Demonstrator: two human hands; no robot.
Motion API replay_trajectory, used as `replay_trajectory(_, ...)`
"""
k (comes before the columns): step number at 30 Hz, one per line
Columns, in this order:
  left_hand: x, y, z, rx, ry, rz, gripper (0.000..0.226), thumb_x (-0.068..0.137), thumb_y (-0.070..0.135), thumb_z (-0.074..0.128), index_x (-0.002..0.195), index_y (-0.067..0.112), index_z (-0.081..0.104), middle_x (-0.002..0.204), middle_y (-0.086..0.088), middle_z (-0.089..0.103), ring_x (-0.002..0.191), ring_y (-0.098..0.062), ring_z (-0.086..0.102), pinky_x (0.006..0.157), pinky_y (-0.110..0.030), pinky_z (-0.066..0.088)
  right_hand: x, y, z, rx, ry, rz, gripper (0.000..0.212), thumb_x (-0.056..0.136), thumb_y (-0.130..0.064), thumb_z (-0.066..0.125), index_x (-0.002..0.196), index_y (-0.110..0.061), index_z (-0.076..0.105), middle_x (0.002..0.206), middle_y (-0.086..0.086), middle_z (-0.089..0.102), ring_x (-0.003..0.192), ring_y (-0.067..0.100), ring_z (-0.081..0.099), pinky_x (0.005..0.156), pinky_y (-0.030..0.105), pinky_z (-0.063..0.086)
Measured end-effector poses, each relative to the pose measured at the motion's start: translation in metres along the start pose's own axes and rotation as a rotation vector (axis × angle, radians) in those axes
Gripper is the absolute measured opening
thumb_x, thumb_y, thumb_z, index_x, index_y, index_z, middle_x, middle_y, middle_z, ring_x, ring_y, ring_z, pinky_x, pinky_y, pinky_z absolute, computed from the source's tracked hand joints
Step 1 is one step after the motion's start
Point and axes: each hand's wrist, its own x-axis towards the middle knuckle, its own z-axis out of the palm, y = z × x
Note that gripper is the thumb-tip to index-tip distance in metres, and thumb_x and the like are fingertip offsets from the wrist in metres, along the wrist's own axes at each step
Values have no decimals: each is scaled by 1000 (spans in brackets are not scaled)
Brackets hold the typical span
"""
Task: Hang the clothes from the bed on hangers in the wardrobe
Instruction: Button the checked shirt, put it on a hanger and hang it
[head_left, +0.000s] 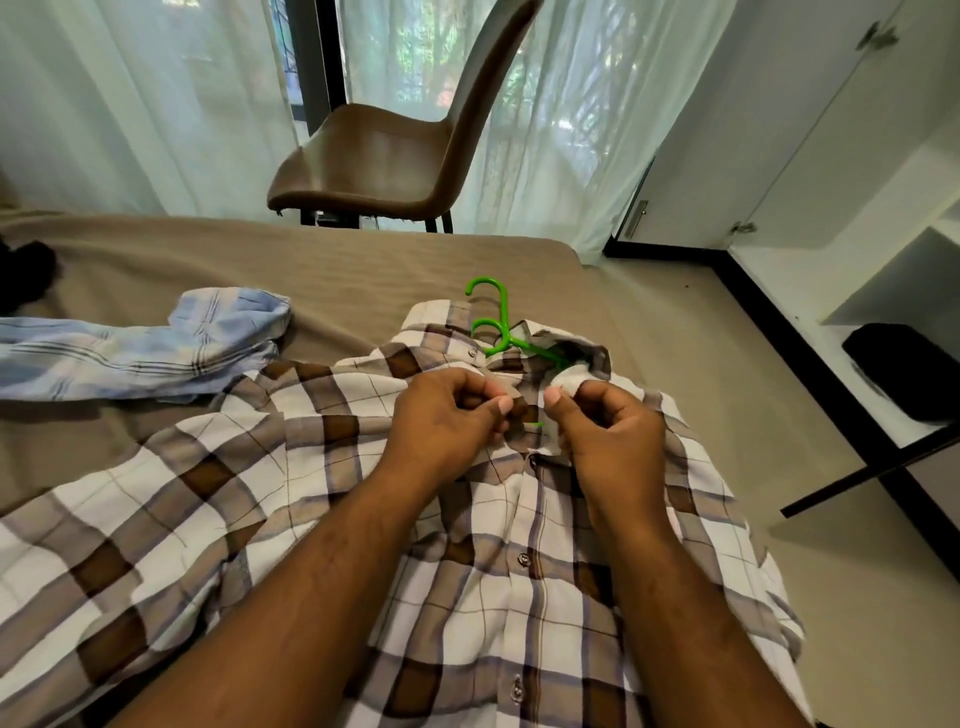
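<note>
A brown-and-white plaid shirt (322, 467) lies spread face up on the bed (260, 260). A green hanger (496, 322) sits inside it, its hook sticking out past the collar. My left hand (447, 421) pinches the left edge of the shirt front just below the collar. My right hand (608, 426) pinches the opposite edge, close to the left hand. A light blue striped garment (156, 348) lies crumpled on the bed to the left. A dark garment (26, 275) shows at the far left edge.
A brown chair (384, 166) stands beyond the bed in front of sheer curtains (130, 104). The white wardrobe (810, 130) stands at the right with open shelves; a black bag (904, 369) lies on a low shelf. Bare floor runs between bed and wardrobe.
</note>
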Motion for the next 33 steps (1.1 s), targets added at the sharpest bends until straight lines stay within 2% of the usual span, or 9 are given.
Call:
replay_trajectory(2, 0, -2, 1, 16, -24, 4, 3, 90, 11, 73, 93, 13, 73, 81, -3, 76, 75, -15, 74, 73, -32, 63, -3, -4, 2, -67, -39, -101, 6, 88, -28, 78, 87, -22, 76, 76, -10, 73, 72, 3, 68, 63, 19, 55)
replay_trajectory(4, 1, -5, 2, 37, -17, 14, 3, 89, 12, 74, 91, 14, 74, 78, -2, 76, 73, -13, 74, 73, -34, 63, -5, -3, 5, -116, -92, -150, 2, 91, -26, 75, 92, -26, 77, 83, -13, 74, 80, 1, 69, 67, 17, 56)
replay_trajectory(7, 4, -12, 4, 36, 11, 7, 3, 88, 13, 76, 89, 15, 74, 76, -1, 75, 70, -10, 74, 74, -33, 63, -6, 7, 12, -186, -146, -198, 12, 93, -26, 72, 101, -22, 80, 94, -12, 75, 90, 4, 70, 79, 28, 59)
replay_trajectory(10, 5, -16, 6, 56, 30, 11, 3, 89, 13, 75, 91, 14, 74, 74, 1, 75, 66, -6, 72, 69, -25, 61, -9, 17, 15, -190, -135, -177, 13, 92, -26, 74, 101, -21, 80, 91, -11, 76, 87, 4, 70, 79, 34, 60)
replay_trajectory(14, 7, -18, 7, 59, 46, 25, 4, 90, 12, 74, 93, 13, 74, 74, 2, 74, 65, -5, 72, 65, -20, 60, -10, 25, 18, -147, -111, -117, 10, 89, -28, 77, 95, -21, 78, 79, -9, 75, 72, 8, 70, 69, 41, 61)
replay_trajectory(20, 7, -21, 11, 87, 71, 54, 4, 90, 12, 75, 92, 15, 75, 75, 3, 74, 65, -4, 71, 64, -19, 59, -6, 34, 15, -44, -185, -82, 19, 89, -32, 76, 104, -20, 79, 88, -6, 78, 84, 15, 75, 76, 47, 62)
replay_trajectory(24, 6, -23, 10, 71, 59, 55, 4, 89, 11, 74, 92, 14, 75, 75, 1, 74, 66, -5, 72, 63, -18, 59, -5, 31, 11, -25, -231, -99, 19, 91, -26, 75, 108, -17, 79, 93, -6, 78, 87, 9, 74, 79, 37, 63)
replay_trajectory(28, 8, -23, 7, 13, 19, 29, 6, 91, 7, 72, 91, 12, 73, 75, -3, 75, 67, -8, 72, 64, -21, 59, -5, 27, 5, 46, -275, -66, 13, 96, -14, 67, 101, -13, 79, 74, -10, 74, 64, 1, 65, 59, 17, 51)
replay_trajectory(33, 9, -24, 3, -15, -46, 21, 7, 92, 5, 69, 96, 10, 74, 80, -8, 76, 70, -12, 73, 66, -20, 58, -1, 25, 7, 57, -290, 3, 8, 90, -17, 76, 95, -11, 79, 76, 2, 77, 60, 15, 66, 57, 28, 55)
